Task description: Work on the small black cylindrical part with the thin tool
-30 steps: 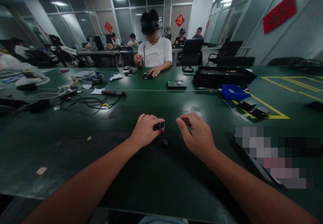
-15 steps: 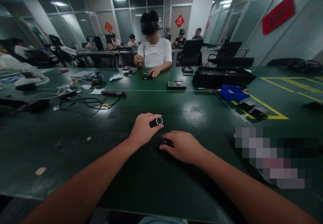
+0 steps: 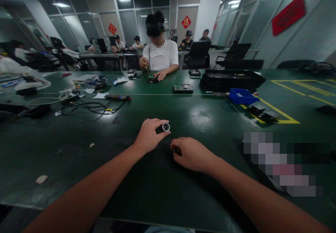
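Observation:
My left hand [image 3: 149, 135] grips a black tube [image 3: 165, 127], which looks like a flashlight body, between thumb and fingers. Its silver-rimmed round end faces toward me and to the right, just above the table. Lower and to the right, my right hand [image 3: 191, 153] rests at the green tabletop [image 3: 147, 198] with its fingers curled around a small black part [image 3: 177, 150]. Most of that part is hidden by the fingers. The two hands are apart by a short gap.
Black cables [image 3: 89, 108] and a screwdriver-like tool [image 3: 118, 97] lie at left. Ahead are a hard drive [image 3: 183, 88], a black tray [image 3: 232, 80] and a blue bin [image 3: 243, 96]. Opposite, a co-worker [image 3: 160, 56] handles a small device [image 3: 153, 80]. A blurred-out item [image 3: 283, 166] lies at right.
My right hand has come down and left from beside the tube, closing around the small black part that lay on the table. The tube in my left hand has shifted slightly up and left.

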A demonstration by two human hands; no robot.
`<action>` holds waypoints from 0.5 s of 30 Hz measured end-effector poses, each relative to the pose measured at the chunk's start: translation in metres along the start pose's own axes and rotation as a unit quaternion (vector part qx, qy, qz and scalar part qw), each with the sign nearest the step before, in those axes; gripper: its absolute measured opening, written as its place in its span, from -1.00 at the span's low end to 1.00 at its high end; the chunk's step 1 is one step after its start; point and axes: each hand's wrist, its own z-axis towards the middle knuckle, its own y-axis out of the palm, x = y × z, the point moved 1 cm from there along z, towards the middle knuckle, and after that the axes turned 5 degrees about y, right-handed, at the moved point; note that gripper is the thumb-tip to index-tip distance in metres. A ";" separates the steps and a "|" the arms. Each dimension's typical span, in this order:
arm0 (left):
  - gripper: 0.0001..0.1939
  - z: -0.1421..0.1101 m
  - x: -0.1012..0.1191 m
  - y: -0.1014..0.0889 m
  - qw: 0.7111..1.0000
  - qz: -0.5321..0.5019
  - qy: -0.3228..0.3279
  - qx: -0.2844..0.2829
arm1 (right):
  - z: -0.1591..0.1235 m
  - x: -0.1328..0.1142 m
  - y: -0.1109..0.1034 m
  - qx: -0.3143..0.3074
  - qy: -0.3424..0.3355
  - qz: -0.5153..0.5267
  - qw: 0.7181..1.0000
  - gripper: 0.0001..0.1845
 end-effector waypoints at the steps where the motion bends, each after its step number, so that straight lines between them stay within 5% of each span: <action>1: -0.65 0.000 0.000 0.000 1.000 -0.002 0.000 -0.001 | 0.000 0.001 -0.001 0.003 -0.004 -0.003 1.000 -0.82; 8: -0.67 0.000 0.001 0.000 1.000 -0.028 0.005 -0.008 | 0.002 0.005 -0.008 0.089 -0.027 0.071 0.993 -0.68; 12: -0.68 -0.001 0.001 0.002 0.999 -0.040 0.013 -0.023 | 0.004 0.007 -0.011 0.159 0.024 0.104 0.982 -0.79; 15: -0.67 -0.002 0.003 0.003 0.998 -0.043 0.022 -0.048 | 0.005 0.010 -0.008 0.204 -0.001 0.116 0.972 -0.83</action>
